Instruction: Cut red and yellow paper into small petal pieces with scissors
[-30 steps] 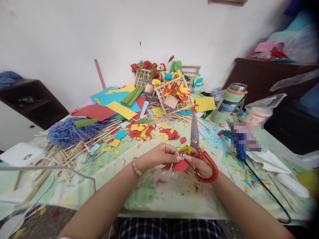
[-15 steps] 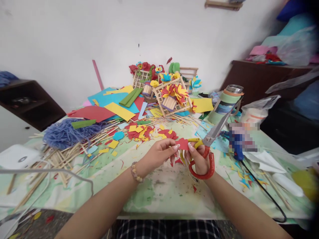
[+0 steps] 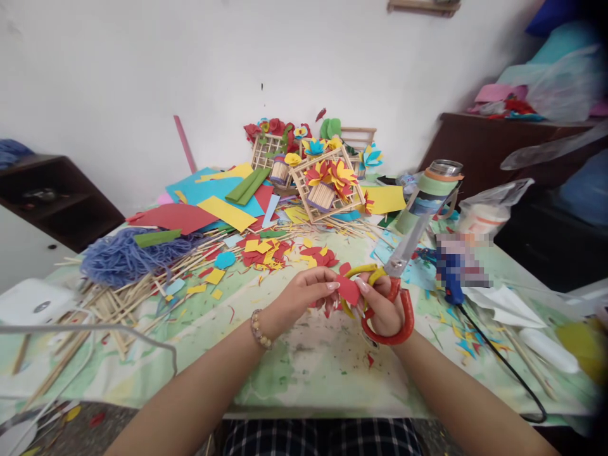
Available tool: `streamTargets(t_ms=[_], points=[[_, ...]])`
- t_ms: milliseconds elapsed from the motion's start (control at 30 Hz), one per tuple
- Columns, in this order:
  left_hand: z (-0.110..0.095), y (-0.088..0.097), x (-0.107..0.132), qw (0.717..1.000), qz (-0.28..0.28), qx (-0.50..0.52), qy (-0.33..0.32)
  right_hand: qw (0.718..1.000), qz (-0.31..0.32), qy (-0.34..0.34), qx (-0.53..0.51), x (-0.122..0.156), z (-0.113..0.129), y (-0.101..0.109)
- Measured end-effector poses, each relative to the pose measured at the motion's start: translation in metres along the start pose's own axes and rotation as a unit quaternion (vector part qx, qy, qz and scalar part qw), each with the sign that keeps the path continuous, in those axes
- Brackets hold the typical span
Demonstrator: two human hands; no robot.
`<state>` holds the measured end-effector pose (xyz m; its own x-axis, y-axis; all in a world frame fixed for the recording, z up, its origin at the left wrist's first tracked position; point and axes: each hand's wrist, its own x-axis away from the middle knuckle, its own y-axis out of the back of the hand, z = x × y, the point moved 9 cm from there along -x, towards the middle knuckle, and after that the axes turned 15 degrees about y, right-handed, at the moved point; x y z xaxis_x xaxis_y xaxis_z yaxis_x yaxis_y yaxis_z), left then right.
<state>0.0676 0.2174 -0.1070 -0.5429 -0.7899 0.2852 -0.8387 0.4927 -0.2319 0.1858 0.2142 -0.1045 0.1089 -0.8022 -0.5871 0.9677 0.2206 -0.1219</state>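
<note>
Between my hands is a small red paper cutout (image 3: 349, 291) with petal-like lobes. My left hand (image 3: 306, 294) pinches its left edge between thumb and fingers. On the right edge, the thumb of my right hand (image 3: 384, 307) presses against the paper. That same hand also holds a pair of scissors (image 3: 395, 267) with one red and one yellow handle loop, blades pointing away and up to the right. A little beyond the hands lie a heap of red and yellow paper pieces (image 3: 268, 254) and a smaller one (image 3: 320, 256).
Wooden-stick frames with paper flowers (image 3: 327, 183) stand at the back. A green bottle (image 3: 430, 193) is beyond the scissors. Blue yarn (image 3: 128, 256), sticks (image 3: 114, 310) and a white device (image 3: 40, 301) lie left. A blue glue gun (image 3: 453, 282) with a black cord lies right.
The red cutout has turned and tilted between my fingers, so more of its lobed outline shows. The scissors have swung slightly more upright in my right hand.
</note>
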Motion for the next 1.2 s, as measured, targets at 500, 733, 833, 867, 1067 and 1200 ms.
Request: streamTargets(t_ms=[500,733,833,867,1067,1200], points=[[-0.043,0.042,0.030,0.960,-0.200,0.011,-0.196,0.990,0.037,-0.050,-0.127,0.011,-0.021,-0.015],[-0.057,0.047,0.048,0.925,-0.257,0.003,-0.280,0.966,0.253,-0.050,-0.038,0.023,-0.012,-0.043],[-0.056,0.044,0.048,0.924,-0.268,-0.022,-0.272,0.958,0.281,-0.061,-0.004,0.026,-0.013,-0.043],[-0.056,0.044,0.048,0.924,-0.270,-0.032,-0.267,0.957,0.285,-0.062,-0.002,0.027,-0.013,-0.043],[-0.053,0.042,0.048,0.922,-0.285,-0.079,-0.249,0.959,0.279,-0.046,0.021,0.025,-0.013,-0.042],[-0.053,0.037,0.047,0.925,-0.273,-0.103,-0.244,0.962,0.268,-0.050,0.030,0.023,-0.013,-0.040]])
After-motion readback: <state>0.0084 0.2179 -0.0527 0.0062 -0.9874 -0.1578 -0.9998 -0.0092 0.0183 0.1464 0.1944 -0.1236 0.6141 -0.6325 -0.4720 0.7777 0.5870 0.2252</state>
